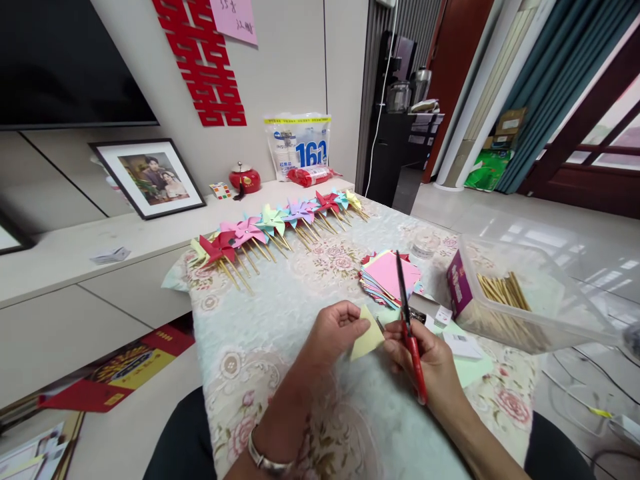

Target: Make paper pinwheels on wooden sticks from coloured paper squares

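Note:
My left hand (339, 328) pinches a small pale yellow square of paper (367, 339) between thumb and fingers. Red-handled scissors (413, 363) rest in my right hand (423, 353), their dark blades pointing up and away from me. The right fingertips reach the paper's right edge, beside a small thin dark thing (380, 325) that I cannot make out. Just beyond the hands lies a fanned stack of coloured paper squares (395, 270), pink on top. A row of paper pinwheels (245, 232) on sticks lies along the table's far left edge.
At the right, a clear plastic box (530, 327) holds several thin wooden sticks (505, 291). Small white boxes (457, 345) lie on a pale green sheet (473, 370). A round clear container (425, 243) stands behind the stack. The floral tablecloth (320, 400) covers the table.

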Action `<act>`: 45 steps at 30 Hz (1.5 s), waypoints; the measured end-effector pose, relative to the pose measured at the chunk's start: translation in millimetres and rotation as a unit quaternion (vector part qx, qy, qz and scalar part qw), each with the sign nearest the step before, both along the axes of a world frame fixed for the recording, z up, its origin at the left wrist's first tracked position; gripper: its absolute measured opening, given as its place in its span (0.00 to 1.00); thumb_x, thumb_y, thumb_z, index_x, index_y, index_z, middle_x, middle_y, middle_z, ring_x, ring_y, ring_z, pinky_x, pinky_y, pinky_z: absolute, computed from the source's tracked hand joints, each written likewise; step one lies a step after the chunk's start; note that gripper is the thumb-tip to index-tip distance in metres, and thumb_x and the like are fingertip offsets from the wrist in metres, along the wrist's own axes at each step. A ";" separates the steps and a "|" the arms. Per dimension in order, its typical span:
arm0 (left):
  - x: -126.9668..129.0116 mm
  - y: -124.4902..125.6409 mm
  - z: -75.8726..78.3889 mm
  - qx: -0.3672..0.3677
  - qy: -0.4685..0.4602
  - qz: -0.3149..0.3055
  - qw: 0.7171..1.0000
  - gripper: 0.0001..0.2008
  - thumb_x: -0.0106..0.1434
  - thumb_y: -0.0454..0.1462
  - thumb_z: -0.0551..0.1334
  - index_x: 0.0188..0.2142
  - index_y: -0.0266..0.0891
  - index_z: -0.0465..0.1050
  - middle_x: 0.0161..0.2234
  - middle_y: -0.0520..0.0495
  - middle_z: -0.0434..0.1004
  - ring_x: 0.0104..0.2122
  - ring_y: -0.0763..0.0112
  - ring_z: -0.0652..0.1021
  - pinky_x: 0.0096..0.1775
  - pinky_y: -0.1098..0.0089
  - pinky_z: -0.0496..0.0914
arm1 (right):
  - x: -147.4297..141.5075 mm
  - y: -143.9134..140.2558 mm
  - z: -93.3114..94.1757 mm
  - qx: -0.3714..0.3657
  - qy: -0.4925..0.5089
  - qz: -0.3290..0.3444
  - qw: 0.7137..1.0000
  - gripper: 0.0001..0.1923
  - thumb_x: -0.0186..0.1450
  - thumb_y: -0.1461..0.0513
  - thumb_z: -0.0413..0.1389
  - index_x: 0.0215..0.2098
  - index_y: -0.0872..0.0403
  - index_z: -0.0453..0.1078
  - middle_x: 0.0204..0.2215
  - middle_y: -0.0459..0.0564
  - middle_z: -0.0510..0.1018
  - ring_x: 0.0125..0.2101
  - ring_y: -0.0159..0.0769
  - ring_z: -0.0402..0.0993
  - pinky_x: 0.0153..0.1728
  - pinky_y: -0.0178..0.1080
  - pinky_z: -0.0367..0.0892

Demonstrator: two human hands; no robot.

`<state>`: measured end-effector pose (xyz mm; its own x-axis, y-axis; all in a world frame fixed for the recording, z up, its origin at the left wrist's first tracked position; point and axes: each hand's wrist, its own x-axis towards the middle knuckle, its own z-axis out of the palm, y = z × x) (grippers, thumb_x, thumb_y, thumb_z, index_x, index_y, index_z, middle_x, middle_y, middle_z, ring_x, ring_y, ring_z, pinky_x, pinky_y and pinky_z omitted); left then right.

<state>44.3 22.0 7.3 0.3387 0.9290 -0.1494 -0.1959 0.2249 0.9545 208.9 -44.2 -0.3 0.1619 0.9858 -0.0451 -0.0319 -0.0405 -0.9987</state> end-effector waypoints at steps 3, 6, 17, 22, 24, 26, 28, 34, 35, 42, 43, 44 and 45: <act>-8.8 6.6 0.5 -0.060 -0.088 0.050 0.993 0.15 0.48 0.41 0.75 0.26 0.36 0.71 0.20 0.54 0.70 0.19 0.80 0.66 0.21 0.77 0.57 | 4.5 -3.9 -4.4 -0.007 0.042 0.018 0.999 0.24 0.55 0.47 0.68 0.39 0.54 0.72 0.30 0.48 0.76 0.20 0.31 0.68 0.19 0.34 0.63; -18.0 13.5 0.1 -0.110 -0.162 0.074 0.978 0.16 0.48 0.38 0.75 0.27 0.35 0.71 0.20 0.53 0.70 0.21 0.78 0.69 0.22 0.78 0.61 | 7.4 -8.7 -12.7 0.021 0.102 0.121 0.987 0.25 0.61 0.43 0.61 0.44 0.54 0.71 0.25 0.45 0.72 0.17 0.28 0.63 0.20 0.33 0.57; -28.8 21.3 8.2 -0.200 -0.378 0.134 0.894 0.04 0.59 0.28 0.64 0.35 0.34 0.73 0.26 0.49 0.76 0.22 0.75 0.74 0.22 0.76 0.64 | 6.3 -26.4 -5.7 0.029 0.059 0.331 0.941 0.37 0.67 0.35 0.42 0.49 0.57 0.71 0.26 0.48 0.68 0.26 0.35 0.62 0.33 0.40 0.59; -30.1 21.9 10.9 -0.196 -0.400 0.166 0.880 0.03 0.62 0.29 0.61 0.33 0.33 0.74 0.24 0.48 0.75 0.22 0.73 0.73 0.22 0.74 0.64 | 14.9 -32.3 -8.9 0.015 0.007 0.358 0.934 0.35 0.68 0.37 0.41 0.52 0.55 0.70 0.28 0.48 0.68 0.27 0.36 0.63 0.33 0.41 0.59; -30.2 21.6 12.3 -0.200 -0.404 0.174 0.876 0.04 0.63 0.29 0.60 0.33 0.33 0.74 0.24 0.48 0.75 0.21 0.74 0.72 0.22 0.74 0.64 | 15.0 -33.3 -7.4 0.007 0.001 0.362 0.932 0.35 0.69 0.38 0.41 0.52 0.54 0.71 0.28 0.48 0.68 0.27 0.35 0.62 0.34 0.41 0.60; -30.2 20.9 13.6 -0.205 -0.405 0.181 0.873 0.04 0.63 0.29 0.60 0.33 0.33 0.74 0.24 0.48 0.75 0.21 0.74 0.72 0.22 0.73 0.64 | 14.5 -33.7 -5.7 -0.003 -0.004 0.359 0.933 0.34 0.69 0.38 0.42 0.52 0.54 0.71 0.28 0.48 0.68 0.28 0.35 0.62 0.34 0.41 0.61; -30.2 20.0 14.3 -0.206 -0.403 0.187 0.872 0.05 0.63 0.29 0.60 0.33 0.33 0.74 0.24 0.48 0.75 0.21 0.73 0.72 0.23 0.73 0.64 | 14.6 -34.2 -5.4 -0.009 -0.008 0.356 0.934 0.35 0.67 0.37 0.43 0.52 0.55 0.71 0.28 0.49 0.68 0.28 0.36 0.63 0.34 0.41 0.63; -28.2 19.1 11.9 -0.205 -0.386 0.182 0.881 0.03 0.60 0.29 0.62 0.31 0.33 0.75 0.23 0.48 0.75 0.21 0.72 0.73 0.23 0.73 0.65 | 17.2 -36.9 -12.2 -0.035 -0.037 0.336 0.940 0.34 0.69 0.38 0.42 0.52 0.55 0.71 0.28 0.49 0.70 0.28 0.36 0.63 0.35 0.41 0.66; -27.5 19.0 11.2 -0.203 -0.384 0.178 0.883 0.02 0.59 0.29 0.63 0.30 0.33 0.75 0.23 0.48 0.75 0.21 0.73 0.73 0.23 0.73 0.65 | 17.4 -37.2 -13.3 -0.037 -0.041 0.331 0.942 0.34 0.69 0.38 0.42 0.52 0.55 0.71 0.28 0.49 0.70 0.28 0.36 0.63 0.35 0.41 0.66; -23.0 16.1 7.6 -0.185 -0.366 0.137 0.902 0.06 0.51 0.29 0.69 0.29 0.33 0.74 0.25 0.48 0.78 0.22 0.73 0.74 0.24 0.74 0.66 | 17.7 -35.6 -13.3 -0.040 -0.040 0.322 0.945 0.34 0.67 0.37 0.46 0.51 0.55 0.72 0.29 0.49 0.70 0.28 0.36 0.64 0.34 0.40 0.66; -22.6 15.7 7.5 -0.184 -0.364 0.133 0.903 0.07 0.50 0.29 0.70 0.29 0.33 0.74 0.25 0.48 0.78 0.22 0.73 0.75 0.24 0.74 0.66 | 17.3 -35.3 -11.2 -0.044 -0.045 0.319 0.946 0.33 0.67 0.38 0.46 0.50 0.55 0.72 0.29 0.49 0.71 0.28 0.36 0.65 0.34 0.40 0.66; -22.4 15.4 7.4 -0.184 -0.363 0.130 0.904 0.08 0.49 0.29 0.71 0.28 0.33 0.74 0.26 0.47 0.79 0.22 0.73 0.75 0.24 0.74 0.66 | 16.6 -35.2 -8.7 -0.048 -0.050 0.315 0.947 0.33 0.68 0.38 0.46 0.50 0.55 0.72 0.30 0.50 0.71 0.28 0.36 0.65 0.34 0.40 0.66; -22.2 15.3 7.4 -0.183 -0.361 0.127 0.906 0.09 0.48 0.29 0.71 0.28 0.33 0.74 0.26 0.47 0.79 0.22 0.73 0.75 0.24 0.74 0.66 | 15.8 -35.1 -6.1 -0.051 -0.055 0.311 0.948 0.32 0.68 0.39 0.45 0.50 0.55 0.72 0.30 0.50 0.71 0.29 0.36 0.65 0.34 0.40 0.67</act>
